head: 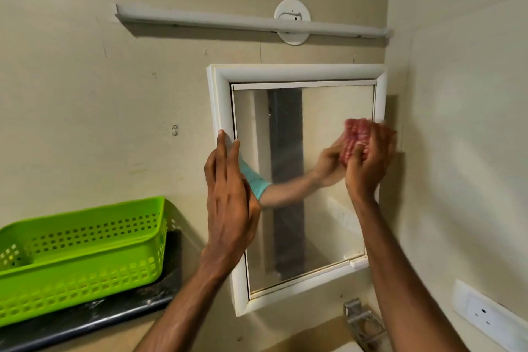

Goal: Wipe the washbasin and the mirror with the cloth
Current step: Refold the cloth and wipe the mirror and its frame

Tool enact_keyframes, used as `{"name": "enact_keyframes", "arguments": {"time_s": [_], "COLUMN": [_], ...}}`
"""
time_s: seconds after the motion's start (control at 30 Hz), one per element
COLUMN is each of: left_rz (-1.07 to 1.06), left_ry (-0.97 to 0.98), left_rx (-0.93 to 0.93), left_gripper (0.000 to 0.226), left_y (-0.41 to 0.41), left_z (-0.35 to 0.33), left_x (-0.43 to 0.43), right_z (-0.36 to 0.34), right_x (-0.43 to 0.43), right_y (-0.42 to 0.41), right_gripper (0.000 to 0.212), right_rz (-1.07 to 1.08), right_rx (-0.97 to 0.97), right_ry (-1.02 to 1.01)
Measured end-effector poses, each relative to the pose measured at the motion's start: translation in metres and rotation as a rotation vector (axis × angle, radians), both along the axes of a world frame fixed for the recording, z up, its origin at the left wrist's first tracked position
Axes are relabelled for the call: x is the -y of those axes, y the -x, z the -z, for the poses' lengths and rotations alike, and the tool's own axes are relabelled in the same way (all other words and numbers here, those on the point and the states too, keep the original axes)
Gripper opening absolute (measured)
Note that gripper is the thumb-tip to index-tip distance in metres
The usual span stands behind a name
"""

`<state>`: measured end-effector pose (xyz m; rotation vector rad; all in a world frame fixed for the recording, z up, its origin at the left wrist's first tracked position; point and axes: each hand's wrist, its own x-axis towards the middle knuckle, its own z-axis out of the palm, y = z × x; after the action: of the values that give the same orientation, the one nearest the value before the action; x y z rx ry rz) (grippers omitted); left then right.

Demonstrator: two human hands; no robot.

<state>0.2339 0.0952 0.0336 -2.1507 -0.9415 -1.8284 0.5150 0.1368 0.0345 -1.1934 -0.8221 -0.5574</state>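
two bare forearms come up from the bottom edge, closest to the camera. the left hand (228, 194) is stretched flat, its fingers straight and together, and the fingertips touch the left side of the white frame (220, 94) of the mirror (314, 237). it holds nothing. the right hand (368, 160) is higher, at the right side of the glass, with fingers curled around a pink cloth (355, 137) bunched into a lump. the cloth lies against the glass just beside the right edge of the frame. this hand and the cloth are blurred, so how the single fingers lie cannot be told. in the mirror the reflection of an arm with a teal sleeve reaches to the same cloth.

under the mirror stands a chrome tap (363, 323), and the pale edge below it at the bottom is probably the washbasin (343, 347), mostly out of view. to the left a green basket (85, 251) with small square holes sits on a dark shelf (85, 320). above the mirror a long white bar (200, 18) runs along the wall. a white socket (485, 314) is on the right wall.
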Motion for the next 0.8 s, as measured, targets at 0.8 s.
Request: {"name": "enact_keyframes", "arguments": {"time_s": [0.8], "left_rz": [0.062], "left_ry": [-0.014], "left_rx": [0.082], "left_gripper": [0.070], "left_y": [0.009], "left_z": [-0.013], "left_x": [-0.026], "right_z": [-0.073], "right_x": [-0.015], "right_y": [0.064], "right_gripper": [0.060], "right_rz": [0.051], "right_rx": [0.219], "right_ry": [0.043]}}
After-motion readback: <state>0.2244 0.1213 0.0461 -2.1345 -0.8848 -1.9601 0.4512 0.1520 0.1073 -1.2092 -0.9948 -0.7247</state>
